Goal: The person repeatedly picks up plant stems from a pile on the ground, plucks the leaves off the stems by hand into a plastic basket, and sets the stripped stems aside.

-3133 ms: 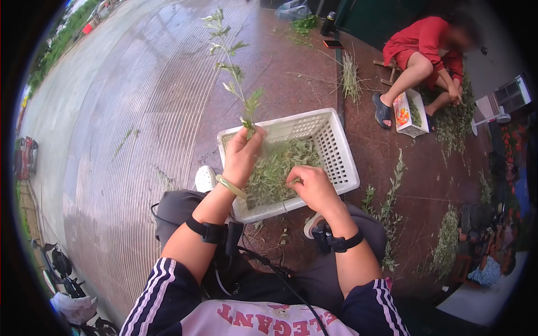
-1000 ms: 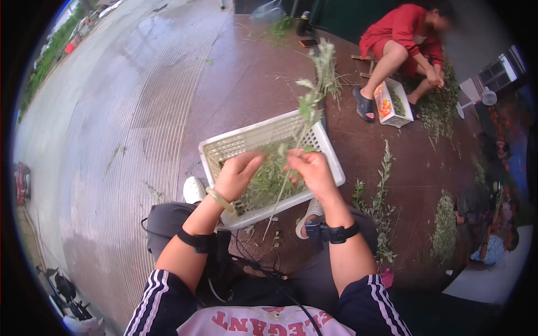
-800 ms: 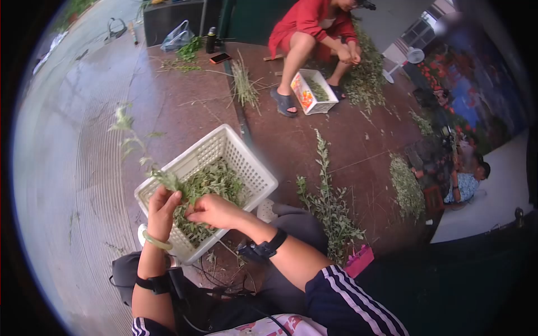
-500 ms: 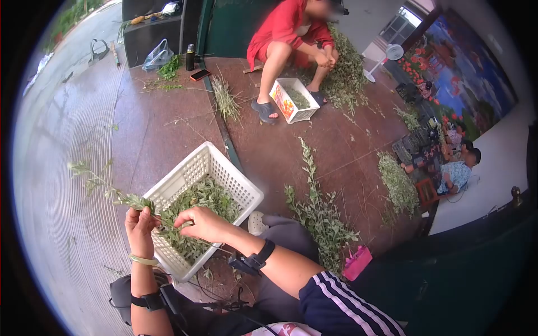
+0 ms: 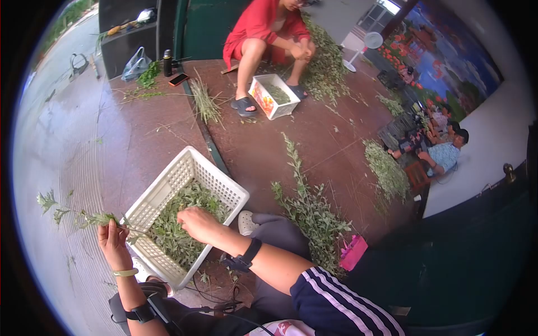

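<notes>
Two bare forearms rise from the lower edge, which cuts off most of the shirt [image 5: 283,329]. The left hand [image 5: 114,246] pinches a leafy sprig [image 5: 84,218] between thumb and fingers, just outside the left corner of a white basket [image 5: 157,187]; its stem end overlaps the rim in this view. The sprig's long axis lies nearly level, sloping slightly down to the right, with the leafy tip pointing left over the ribbed paving [image 5: 61,173]. Over the basket, the right hand [image 5: 199,227] has its fingers curled and drawn together; the fingertips are mostly hidden, so whether they grip anything cannot be told. Loose leaves [image 5: 168,229] cover the bottom of the basket, whose long axis runs from lower left to upper right; the right forearm hides part of its near right rim. A strip of brown floor [image 5: 263,162] separates the basket from leafy branches [image 5: 316,218] on the right, tips pointing away, with a pink box [image 5: 352,253] at their near end. More floor stretches beyond the basket to dry stalks [image 5: 205,102], a phone [image 5: 179,79] and a dark bottle [image 5: 167,63]. Farther off, a person in red [image 5: 249,31], head cut by the upper edge, sits with feet either side of a small white box [image 5: 284,109]; what those hands hold is too small to tell. Figures at the far right [image 5: 445,154] are crowded and indistinct.
</notes>
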Demonstrator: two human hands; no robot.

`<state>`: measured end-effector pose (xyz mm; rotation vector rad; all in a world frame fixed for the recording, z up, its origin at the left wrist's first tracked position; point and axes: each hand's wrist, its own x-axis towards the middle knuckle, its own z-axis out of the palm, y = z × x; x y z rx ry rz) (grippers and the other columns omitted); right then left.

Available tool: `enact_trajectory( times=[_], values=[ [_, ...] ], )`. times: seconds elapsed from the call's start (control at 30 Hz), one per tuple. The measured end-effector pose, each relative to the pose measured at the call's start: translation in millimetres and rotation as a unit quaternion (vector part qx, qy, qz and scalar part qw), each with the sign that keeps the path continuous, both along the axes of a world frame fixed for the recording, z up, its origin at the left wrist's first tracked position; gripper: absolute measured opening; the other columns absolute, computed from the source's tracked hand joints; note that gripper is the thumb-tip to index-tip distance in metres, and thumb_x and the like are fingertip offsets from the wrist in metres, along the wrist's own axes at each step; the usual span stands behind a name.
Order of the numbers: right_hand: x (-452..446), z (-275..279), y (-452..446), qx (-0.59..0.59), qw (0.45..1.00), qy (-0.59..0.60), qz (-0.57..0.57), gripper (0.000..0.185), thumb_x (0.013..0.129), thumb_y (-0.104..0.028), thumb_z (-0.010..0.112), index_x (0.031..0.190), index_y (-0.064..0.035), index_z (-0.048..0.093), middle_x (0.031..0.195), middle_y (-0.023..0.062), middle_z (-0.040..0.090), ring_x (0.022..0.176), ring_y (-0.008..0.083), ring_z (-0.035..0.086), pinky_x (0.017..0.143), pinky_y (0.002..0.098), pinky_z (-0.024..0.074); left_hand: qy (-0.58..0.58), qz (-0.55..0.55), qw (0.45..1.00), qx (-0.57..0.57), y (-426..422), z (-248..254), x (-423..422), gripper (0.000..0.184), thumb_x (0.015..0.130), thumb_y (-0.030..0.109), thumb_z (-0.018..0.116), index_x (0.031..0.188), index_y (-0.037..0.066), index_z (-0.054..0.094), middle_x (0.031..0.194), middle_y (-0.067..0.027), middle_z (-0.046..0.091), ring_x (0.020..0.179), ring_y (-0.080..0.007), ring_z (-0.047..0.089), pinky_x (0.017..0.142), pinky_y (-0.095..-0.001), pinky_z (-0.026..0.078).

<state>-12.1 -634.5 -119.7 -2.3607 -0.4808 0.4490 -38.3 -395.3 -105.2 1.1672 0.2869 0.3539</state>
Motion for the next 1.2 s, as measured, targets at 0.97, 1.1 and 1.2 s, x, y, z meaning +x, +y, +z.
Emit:
enact_trajectory(
  times=[0.97, 1.1, 1.2],
  values=[
    [-6.9, 39.5, 18.2, 0.158, 0.984, -0.078, -0.008, 0.008, 0.074, -0.009, 0.066, 0.078, -0.0013, 0.065, 0.075, 0.0108, 0.064, 0.071, 0.0243, 0.062, 0.065, 0.0318, 0.0468, -0.004, 0.022, 0.998, -0.052, -17.1, -4.5, 0.1, 0.009, 0.086, 0.013, 0.059, 0.088, 0.004, 0.058, 0.077, -0.0022, 0.059, 0.064, -0.0101, 0.057, 0.057, -0.0235, 0.052],
    [-2.2, 36.4, 10.1, 0.102, 0.990, -0.057, -0.077, 0.017, 0.075, -0.013, 0.066, 0.088, -0.0028, 0.063, 0.085, 0.0136, 0.063, 0.081, 0.0284, 0.061, 0.071, 0.0337, 0.0465, 0.042, -0.057, 0.997, -0.037, -13.5, 1.6, -3.8, 0.009, 0.086, 0.012, 0.059, 0.089, 0.004, 0.058, 0.079, -0.0030, 0.061, 0.068, -0.0117, 0.060, 0.059, -0.0250, 0.052],
    [1.7, 26.9, 8.9, 0.122, 0.972, -0.182, -0.085, 0.031, 0.076, -0.015, 0.066, 0.102, -0.0003, 0.059, 0.099, 0.0168, 0.062, 0.090, 0.0312, 0.059, 0.079, 0.0345, 0.0470, 0.065, -0.147, 0.987, -0.016, -22.3, -1.3, -7.5, 0.010, 0.086, 0.012, 0.058, 0.091, 0.004, 0.059, 0.081, -0.0030, 0.062, 0.070, -0.0128, 0.061, 0.061, -0.0260, 0.052]
  ],
)
